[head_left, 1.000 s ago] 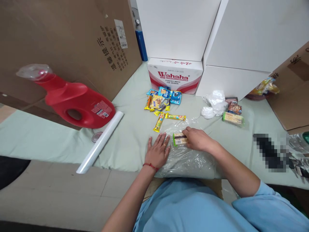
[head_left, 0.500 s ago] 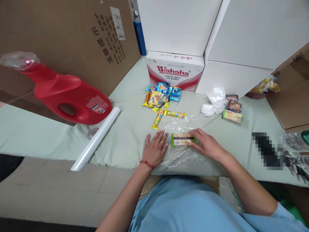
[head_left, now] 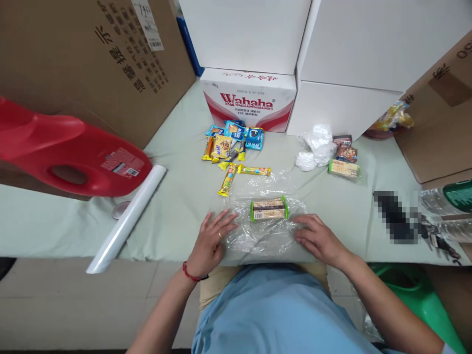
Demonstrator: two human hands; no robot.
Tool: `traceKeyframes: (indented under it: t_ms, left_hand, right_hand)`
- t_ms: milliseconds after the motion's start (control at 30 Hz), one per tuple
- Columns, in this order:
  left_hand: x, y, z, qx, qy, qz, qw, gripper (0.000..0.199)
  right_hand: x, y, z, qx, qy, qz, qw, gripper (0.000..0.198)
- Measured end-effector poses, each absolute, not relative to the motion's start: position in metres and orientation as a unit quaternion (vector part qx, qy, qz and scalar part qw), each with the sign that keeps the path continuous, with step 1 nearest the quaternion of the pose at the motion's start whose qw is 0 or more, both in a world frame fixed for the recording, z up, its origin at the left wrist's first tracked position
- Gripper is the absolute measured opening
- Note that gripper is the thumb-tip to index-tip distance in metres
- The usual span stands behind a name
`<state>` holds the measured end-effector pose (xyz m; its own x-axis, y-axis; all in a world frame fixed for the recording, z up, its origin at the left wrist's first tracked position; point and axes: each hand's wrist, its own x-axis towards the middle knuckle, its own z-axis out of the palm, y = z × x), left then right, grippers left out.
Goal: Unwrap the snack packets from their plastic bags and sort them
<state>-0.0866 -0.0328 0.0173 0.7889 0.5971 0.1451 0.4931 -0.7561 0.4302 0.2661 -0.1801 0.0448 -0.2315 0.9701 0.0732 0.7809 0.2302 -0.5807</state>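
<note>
A packaged wafer biscuit [head_left: 269, 208] with green ends lies on a crumpled sheet of clear plastic film [head_left: 258, 241] in front of me. My left hand [head_left: 212, 243] rests at the film's left edge, palm down, its fingers stretched out and apart. On the other side, my right hand [head_left: 320, 241] is at the film's right edge, its fingers loosely bent and holding nothing I can see. Neither hand touches the biscuit. Just beyond the film are two yellow snack bars, one upright-slanting bar [head_left: 227, 180] and one crosswise bar [head_left: 254, 170].
Several wrapped snacks [head_left: 224, 145] are piled before the Wahaha box [head_left: 250, 101]. Right of them are plastic-wrapped bundles [head_left: 319, 147] and another green-ended biscuit [head_left: 344, 169]. A white film roll [head_left: 127, 219] and a red jug [head_left: 81, 157] stand left; water bottles [head_left: 448, 199] lie right.
My right hand has let go of the biscuit and moved to its right. My left hand has shifted left, away from the biscuit, its fingers now at the film's edge. The view has shifted slightly.
</note>
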Motion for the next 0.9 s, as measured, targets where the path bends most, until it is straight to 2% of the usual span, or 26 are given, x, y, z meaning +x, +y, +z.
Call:
traceKeyframes:
  t_ms: [67, 167, 333, 400, 500, 600, 667, 767, 867, 900]
  left_hand:
    - [-0.089, -0.041, 0.019, 0.929, 0.280, 0.119, 0.212, 0.069]
    - [-0.088, -0.051, 0.019, 0.927, 0.278, 0.114, 0.223, 0.057]
    - [-0.091, -0.061, 0.021, 0.927, 0.268, 0.133, 0.227, 0.033]
    - [-0.093, -0.063, 0.022, 0.919, 0.285, 0.143, 0.231, 0.027]
    - [-0.089, -0.064, 0.021, 0.901, 0.324, 0.185, 0.221, 0.036]
    - [-0.077, -0.065, 0.017, 0.878, 0.372, 0.225, 0.199, 0.038]
    - [-0.069, -0.066, 0.014, 0.865, 0.410, 0.226, 0.178, 0.039]
    - [-0.061, -0.065, 0.008, 0.856, 0.450, 0.206, 0.151, 0.039]
    - [-0.062, -0.067, 0.005, 0.854, 0.457, 0.201, 0.149, 0.018]
    - [-0.063, -0.068, 0.004, 0.856, 0.452, 0.201, 0.149, 0.018]
  right_hand:
    - [0.269, -0.171, 0.054, -0.569, -0.756, 0.235, 0.222, 0.025]
    - [0.273, -0.161, 0.069, -0.542, -0.766, 0.261, 0.224, 0.028]
    - [0.278, -0.145, 0.092, -0.525, -0.763, 0.336, 0.170, 0.031]
    - [0.275, -0.131, 0.095, -0.572, -0.748, 0.298, 0.161, 0.035]
    - [0.260, -0.103, 0.092, -0.625, -0.743, 0.213, 0.110, 0.036]
    - [0.238, -0.078, 0.084, -0.619, -0.761, 0.192, 0.027, 0.061]
    - [0.226, -0.068, 0.078, -0.614, -0.765, 0.190, -0.020, 0.068]
    - [0.220, -0.065, 0.071, -0.620, -0.764, 0.176, -0.045, 0.059]
    - [0.227, -0.070, 0.068, -0.613, -0.771, 0.173, -0.033, 0.053]
    - [0.231, -0.071, 0.068, -0.610, -0.772, 0.176, -0.029, 0.053]
